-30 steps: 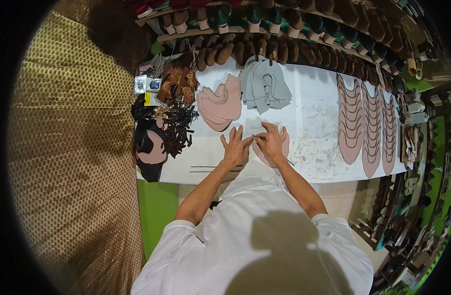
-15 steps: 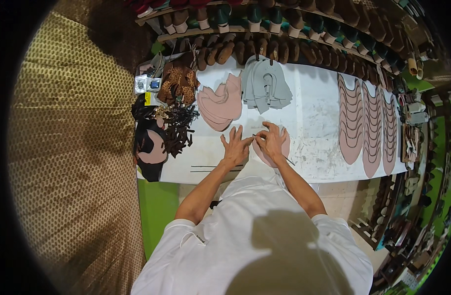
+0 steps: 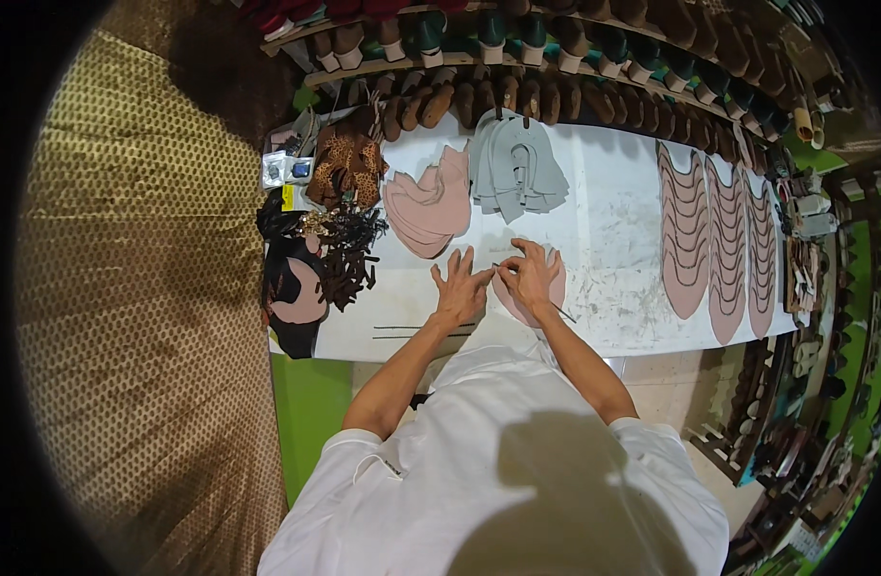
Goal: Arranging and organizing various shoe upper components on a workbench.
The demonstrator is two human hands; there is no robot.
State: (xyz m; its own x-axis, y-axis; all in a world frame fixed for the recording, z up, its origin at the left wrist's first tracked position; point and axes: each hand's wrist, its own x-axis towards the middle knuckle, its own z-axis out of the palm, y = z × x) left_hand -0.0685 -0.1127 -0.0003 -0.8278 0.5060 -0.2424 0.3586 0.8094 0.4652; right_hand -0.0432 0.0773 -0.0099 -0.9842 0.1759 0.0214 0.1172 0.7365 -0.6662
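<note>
On the white-topped table in front of me lies a rounded pink cut piece [image 3: 555,285], partly covered by my right hand [image 3: 527,280]. That hand pinches a thin dark strip [image 3: 564,313], whose free tail sticks out past my wrist to the right. My left hand [image 3: 463,288] meets it from the left, thumb and forefinger closed at the strip's dark end while the other fingers spread upward. The fingertips of both hands almost touch at the pink piece's left edge. Two more dark strips [image 3: 402,327] lie beside my left forearm.
Stacks of pink pieces [image 3: 431,206] and grey pieces [image 3: 519,168] lie beyond my hands. Overlapping pink pieces with dark curved edges [image 3: 685,240] form rows at right. Dark scraps [image 3: 349,264] and leopard-print material [image 3: 347,158] crowd the left. Shoe racks [image 3: 594,67] line the back.
Both hands keep the same pinch at the pink piece's edge. The view has shifted very slightly; nothing else has visibly moved.
</note>
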